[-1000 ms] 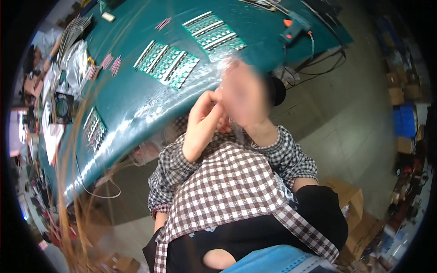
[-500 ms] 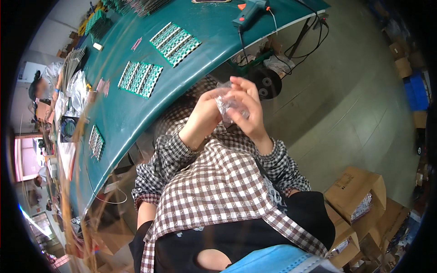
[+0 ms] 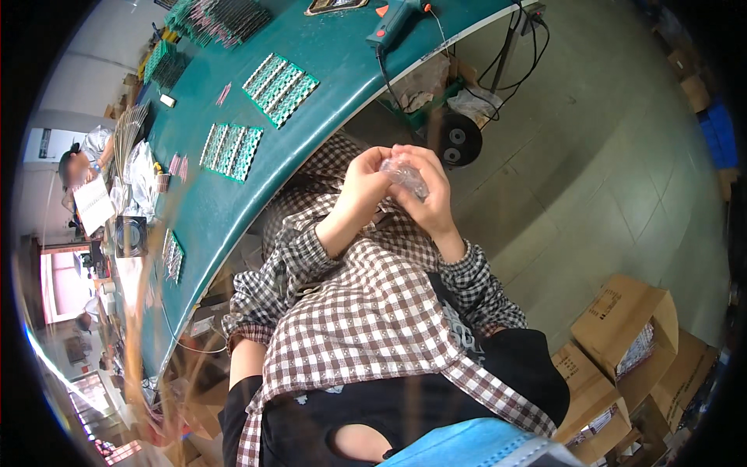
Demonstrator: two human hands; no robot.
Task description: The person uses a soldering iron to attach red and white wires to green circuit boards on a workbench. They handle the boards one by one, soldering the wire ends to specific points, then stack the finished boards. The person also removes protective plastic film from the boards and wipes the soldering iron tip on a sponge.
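Observation:
Above my lap, past the table's near edge, my left hand and my right hand are cupped around a crumpled clear plastic bag. Fingers of both hands curl over it and their tips nearly meet at the top. Whether anything is inside the bag I cannot make out. To the left, on the green table, lie two green-and-white circuit board panels, the nearer panel and the farther panel. A smaller board lies by the table's left end.
A hot glue gun with a cord rests at the table's far edge. Stacked boards stand at the back. Open cardboard boxes sit on the floor at right. A black reel is beneath the table edge. Another person works at far left.
My hands have closed in around the plastic bag, which looks more bunched up. The view has shifted slightly, so the table and boards appear a little displaced.

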